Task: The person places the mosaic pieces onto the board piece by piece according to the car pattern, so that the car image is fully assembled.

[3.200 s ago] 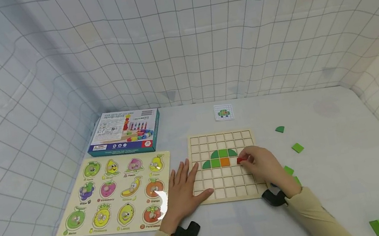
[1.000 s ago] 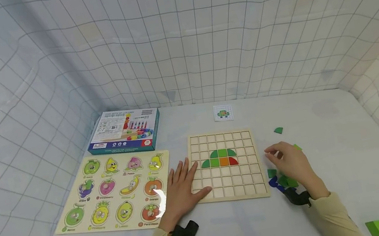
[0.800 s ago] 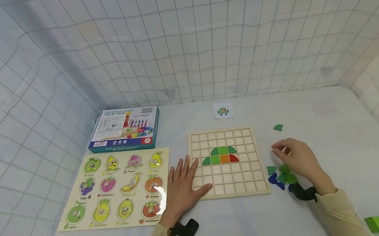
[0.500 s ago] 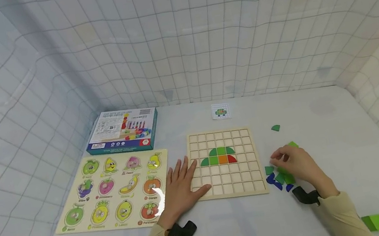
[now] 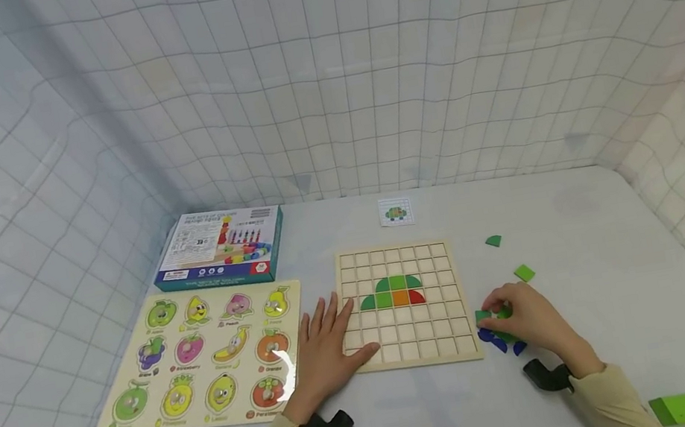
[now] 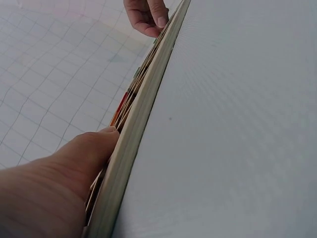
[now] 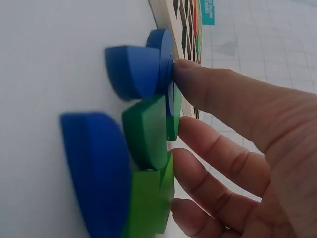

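From the head view, a wooden grid board [image 5: 399,306] is seen lying flat on the white table [image 5: 592,240]. The left hand [image 5: 325,352] is laid flat on the board's near left corner, with the fingers spread. Green, orange and red pieces [image 5: 391,294] are set in the middle squares of the board. The right hand [image 5: 527,322] is curled over a small pile of green and blue pieces [image 5: 494,330] just beside the board's near right corner — a green one is touched by the fingertips, but whether it is pinched cannot be told here. Two more green pieces [image 5: 503,258] are left alone farther back on the right. A fruit puzzle [image 5: 203,357] is seen to the left of the board, a toy box [image 5: 219,248] behind it, and a little picture card [image 5: 395,211] behind the board. A green block [image 5: 684,407] is seen at the near right edge.

From the left wrist view, the board [image 6: 133,134] is seen from its edge. It is pressed down by the left hand [image 6: 54,183], and the thumb is laid along the side. The right hand [image 6: 146,15] is seen far off at the other end.

From the right wrist view, the pile [image 7: 133,144] is seen up close — blue curved pieces and green ones are stacked together. The pieces are touched by the right hand's fingertips [image 7: 185,74], with the fingers a little bent and side by side. The board's edge [image 7: 166,15] is seen just behind the pile.
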### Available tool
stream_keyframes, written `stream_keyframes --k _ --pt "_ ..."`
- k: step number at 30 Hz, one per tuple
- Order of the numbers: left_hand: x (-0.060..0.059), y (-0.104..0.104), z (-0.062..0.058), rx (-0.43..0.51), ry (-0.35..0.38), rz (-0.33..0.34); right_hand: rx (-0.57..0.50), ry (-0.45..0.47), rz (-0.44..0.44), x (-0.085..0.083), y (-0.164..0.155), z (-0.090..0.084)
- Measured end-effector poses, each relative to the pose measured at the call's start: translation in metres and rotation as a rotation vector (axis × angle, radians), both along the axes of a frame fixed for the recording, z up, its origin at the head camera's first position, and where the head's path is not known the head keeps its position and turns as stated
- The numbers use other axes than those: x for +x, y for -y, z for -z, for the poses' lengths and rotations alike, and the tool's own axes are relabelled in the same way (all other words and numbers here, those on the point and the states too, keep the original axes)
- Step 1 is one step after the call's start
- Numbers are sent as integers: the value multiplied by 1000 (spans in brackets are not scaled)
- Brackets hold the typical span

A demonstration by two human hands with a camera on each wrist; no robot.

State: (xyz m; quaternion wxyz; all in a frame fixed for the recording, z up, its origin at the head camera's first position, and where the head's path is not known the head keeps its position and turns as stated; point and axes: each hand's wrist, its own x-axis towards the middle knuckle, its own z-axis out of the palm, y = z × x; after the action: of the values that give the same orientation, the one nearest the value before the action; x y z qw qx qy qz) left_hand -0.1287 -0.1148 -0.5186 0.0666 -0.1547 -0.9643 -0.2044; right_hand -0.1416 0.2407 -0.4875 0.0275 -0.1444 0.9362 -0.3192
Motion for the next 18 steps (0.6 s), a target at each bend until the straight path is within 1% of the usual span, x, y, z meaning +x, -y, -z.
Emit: stream_keyframes --k 4,8,14,18 --pt "0 0 1 7 -1 -5 11 48 34 -1 3 -3" --pt "0 0 1 11 -1 -5 31 89 38 -2 5 -8" --pt "1 1 2 13 -8 3 119 118 44 -7 9 -18" --pt "1 1 4 12 -13 8 158 138 53 -9 14 -24"
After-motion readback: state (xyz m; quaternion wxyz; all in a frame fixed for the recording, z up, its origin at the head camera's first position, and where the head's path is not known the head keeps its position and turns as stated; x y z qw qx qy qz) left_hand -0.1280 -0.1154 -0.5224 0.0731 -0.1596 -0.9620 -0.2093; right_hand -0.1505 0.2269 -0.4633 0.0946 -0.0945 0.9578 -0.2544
